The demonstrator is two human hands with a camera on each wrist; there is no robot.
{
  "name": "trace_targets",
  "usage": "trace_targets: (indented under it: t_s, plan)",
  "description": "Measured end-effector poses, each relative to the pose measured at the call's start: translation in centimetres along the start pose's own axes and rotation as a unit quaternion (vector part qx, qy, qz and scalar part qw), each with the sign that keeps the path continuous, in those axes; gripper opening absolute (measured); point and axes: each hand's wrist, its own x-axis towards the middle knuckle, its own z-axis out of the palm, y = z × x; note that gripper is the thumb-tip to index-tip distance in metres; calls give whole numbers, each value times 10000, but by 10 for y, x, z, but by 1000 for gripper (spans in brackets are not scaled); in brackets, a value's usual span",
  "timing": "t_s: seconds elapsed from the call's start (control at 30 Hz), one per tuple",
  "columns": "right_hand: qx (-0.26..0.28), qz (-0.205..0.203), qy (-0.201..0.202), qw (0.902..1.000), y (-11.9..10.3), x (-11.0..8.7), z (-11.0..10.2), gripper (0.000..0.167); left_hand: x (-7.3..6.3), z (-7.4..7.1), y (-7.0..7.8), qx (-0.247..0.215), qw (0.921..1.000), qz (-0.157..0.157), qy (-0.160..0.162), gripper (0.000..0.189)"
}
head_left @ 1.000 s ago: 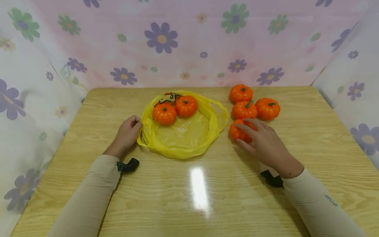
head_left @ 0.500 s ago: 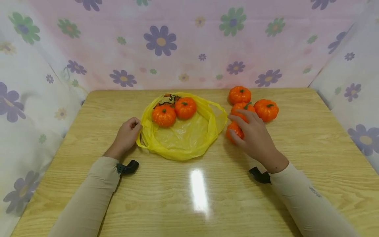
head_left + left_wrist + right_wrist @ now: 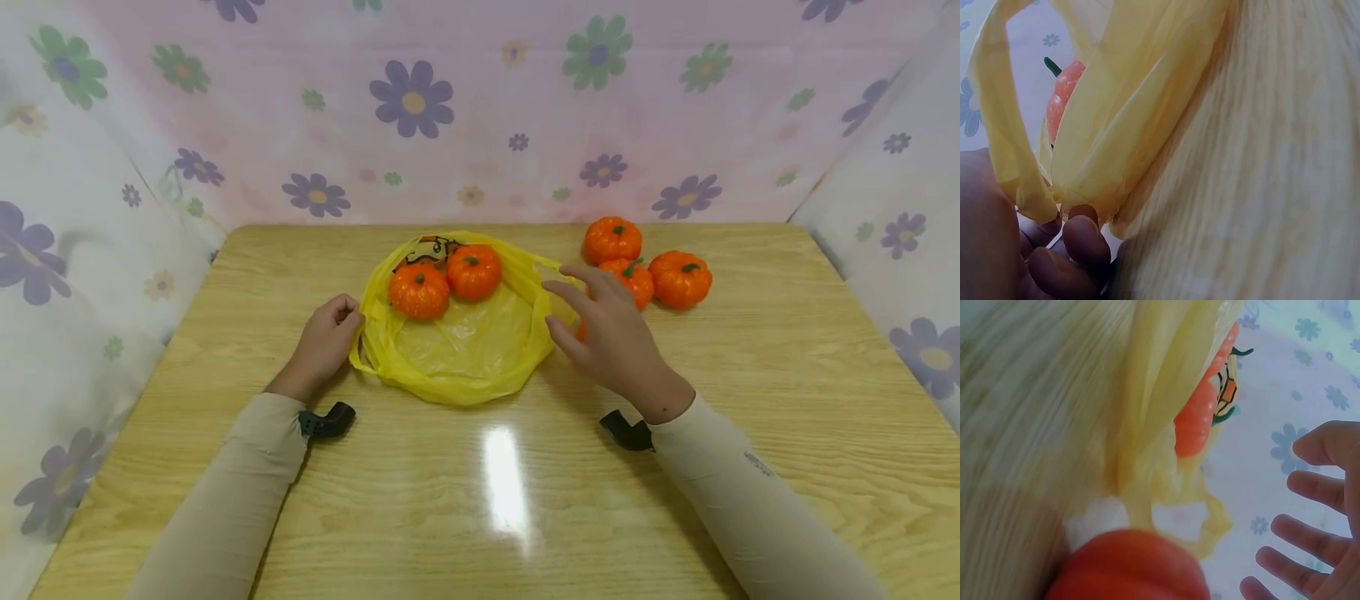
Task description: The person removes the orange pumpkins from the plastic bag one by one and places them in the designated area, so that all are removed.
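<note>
A yellow plastic bag (image 3: 457, 385) lies with its mouth spread wide, two small orange pumpkins inside: one on the left (image 3: 418, 292), one on the right (image 3: 474, 273). My left hand (image 3: 324, 337) pinches the bag's left edge by the handle; in the left wrist view its curled fingers (image 3: 1087, 240) meet the yellow plastic. Over the bag's right handle is my right hand (image 3: 611, 337), fingers spread and holding nothing. It mostly hides a pumpkin on the table in the head view; the right wrist view shows that pumpkin (image 3: 1129, 569) near the bag's handle (image 3: 1213, 525).
Right of the bag stand more pumpkins: one at the back (image 3: 612, 240), one in the middle (image 3: 633, 283) partly behind my right hand, and one farther right (image 3: 680, 279). Flowered cloth (image 3: 480, 108) rises behind the wooden table (image 3: 420, 517). A black device (image 3: 327, 421) sits at my left wrist.
My right hand has moved left, off the front pumpkin and over to the bag's right handle, with nothing in it. The left hand stays at the bag's left edge.
</note>
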Motion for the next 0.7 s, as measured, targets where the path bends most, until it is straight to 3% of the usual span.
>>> trace_targets:
  t_s: [0.7]
  plan:
    - [2, -10, -312, 9995, -22, 23, 14, 42, 0, -1, 1, 67, 10000, 45, 14, 19]
